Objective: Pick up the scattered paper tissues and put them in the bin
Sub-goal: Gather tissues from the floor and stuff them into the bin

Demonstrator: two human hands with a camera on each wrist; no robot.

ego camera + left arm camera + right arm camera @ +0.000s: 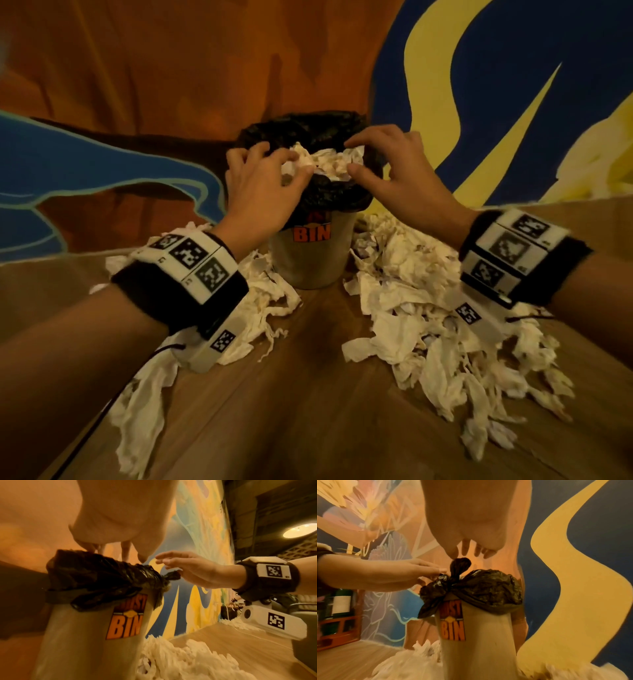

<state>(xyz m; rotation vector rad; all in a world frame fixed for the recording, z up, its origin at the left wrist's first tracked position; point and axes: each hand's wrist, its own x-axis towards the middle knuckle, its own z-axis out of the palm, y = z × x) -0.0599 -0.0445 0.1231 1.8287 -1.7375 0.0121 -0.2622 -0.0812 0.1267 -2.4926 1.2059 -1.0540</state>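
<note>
A grey bin marked "BIN" stands in the middle with a black liner folded over its rim. Crumpled paper tissues fill its mouth. My left hand is over the left side of the mouth, thumb and fingers pinching a wad of tissue. My right hand hovers over the right rim with fingers spread and relaxed, touching the tissues. Scattered tissues lie in a large pile right of the bin and a smaller pile to its left. In the right wrist view the liner's knot sticks up under my fingers.
The bin stands on a wooden surface against a painted orange, blue and yellow wall. More tissues trail toward the lower left. A wooden crate holding a bottle stands farther left.
</note>
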